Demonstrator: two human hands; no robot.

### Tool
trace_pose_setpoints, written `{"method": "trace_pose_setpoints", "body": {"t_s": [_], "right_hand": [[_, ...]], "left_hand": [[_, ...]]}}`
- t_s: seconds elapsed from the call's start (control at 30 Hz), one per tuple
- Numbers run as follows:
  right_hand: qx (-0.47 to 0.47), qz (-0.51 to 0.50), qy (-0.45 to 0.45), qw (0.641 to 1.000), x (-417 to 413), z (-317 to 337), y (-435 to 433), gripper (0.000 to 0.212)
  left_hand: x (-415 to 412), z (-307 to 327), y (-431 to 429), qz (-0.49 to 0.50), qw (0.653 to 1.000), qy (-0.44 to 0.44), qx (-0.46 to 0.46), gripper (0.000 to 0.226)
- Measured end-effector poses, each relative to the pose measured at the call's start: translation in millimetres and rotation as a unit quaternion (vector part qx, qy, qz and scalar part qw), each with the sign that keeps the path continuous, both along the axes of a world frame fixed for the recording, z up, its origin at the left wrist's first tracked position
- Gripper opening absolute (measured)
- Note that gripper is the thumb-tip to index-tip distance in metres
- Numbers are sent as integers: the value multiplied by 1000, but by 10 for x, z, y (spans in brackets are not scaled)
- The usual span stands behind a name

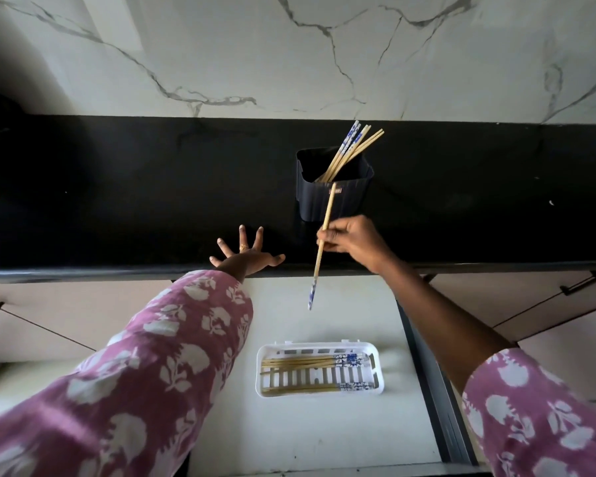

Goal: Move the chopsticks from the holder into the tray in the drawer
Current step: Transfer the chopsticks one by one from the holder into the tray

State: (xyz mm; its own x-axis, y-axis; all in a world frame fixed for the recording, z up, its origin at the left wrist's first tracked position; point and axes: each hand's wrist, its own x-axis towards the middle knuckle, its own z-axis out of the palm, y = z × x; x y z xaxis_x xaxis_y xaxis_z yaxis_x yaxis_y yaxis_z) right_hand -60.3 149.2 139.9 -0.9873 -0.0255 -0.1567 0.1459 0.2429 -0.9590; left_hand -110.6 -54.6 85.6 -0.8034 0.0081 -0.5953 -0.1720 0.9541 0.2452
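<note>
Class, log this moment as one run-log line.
right hand: holds chopstick | left hand: spread on counter | holder: chopsticks inside | tray: several laid

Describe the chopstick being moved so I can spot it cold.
Find the black counter with the dark holder on it. Just in front, the right hand pinches one chopstick. It alone lies in neither holder nor tray, blue end pointing down.

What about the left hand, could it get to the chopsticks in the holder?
Probably yes: the left hand is open and holds nothing, with only bare counter between it and the holder.
</note>
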Motion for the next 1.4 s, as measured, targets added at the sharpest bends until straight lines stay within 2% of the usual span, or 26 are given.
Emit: {"method": "trace_pose_setpoints", "body": {"t_s": [0.1,0.17,0.23,0.43,0.6,0.67,0.7,0.83,0.97,1.07,1.13,1.17,1.2,1.23,1.33,1.4], "right_hand": [[116,102,-15,988,169,-382,-118,17],[230,180,-15,956,304,-617,-203,17],[294,237,-29,926,463,-862,-280,18],[388,330,-47,859,955,-1402,-445,23],[418,313,-96,848,1151,-1751,-528,31],[492,382,-16,782,1195,-1814,-527,37],[500,395,16,771,1221,-1836,-529,39],[492,388,36,778,1227,-1924,-559,40],[467,361,16,807,1220,-1841,-612,33],[439,332,-17,835,1223,-1837,-616,29],[399,233,15,887,1205,-1918,-555,47],[408,195,57,890,1150,-1977,-512,47],[457,193,114,860,1101,-1921,-470,39],[454,186,138,860,1043,-1821,-460,28],[410,162,115,890,874,-1639,-316,18],[430,93,150,886,815,-1531,-216,20]], "left_hand": [[-14,5,-10,-1,1000,-1,4,85],[-24,-1,-12,-3,1000,-2,8,85],[-35,-18,-16,1,1000,-5,12,85],[-61,-30,-22,1,1000,-9,9,86],[-73,-42,-6,8,1000,-10,14,86],[-79,-54,-1,10,1000,-10,17,85],[-82,-62,-1,12,1000,-11,17,84],[-95,-64,6,8,1000,-14,13,85],[-110,-73,3,13,1000,-14,15,85],[-113,-76,0,13,1000,-14,17,85],[-105,-65,7,9,1000,-12,14,85],[-97,-58,8,8,1000,-11,13,85],[-93,-57,11,8,1000,-10,13,85],[-91,-58,10,8,1000,-7,14,85],[-84,-62,-3,16,1000,-4,22,84],[-71,-57,3,17,1000,-4,26,82]]}}
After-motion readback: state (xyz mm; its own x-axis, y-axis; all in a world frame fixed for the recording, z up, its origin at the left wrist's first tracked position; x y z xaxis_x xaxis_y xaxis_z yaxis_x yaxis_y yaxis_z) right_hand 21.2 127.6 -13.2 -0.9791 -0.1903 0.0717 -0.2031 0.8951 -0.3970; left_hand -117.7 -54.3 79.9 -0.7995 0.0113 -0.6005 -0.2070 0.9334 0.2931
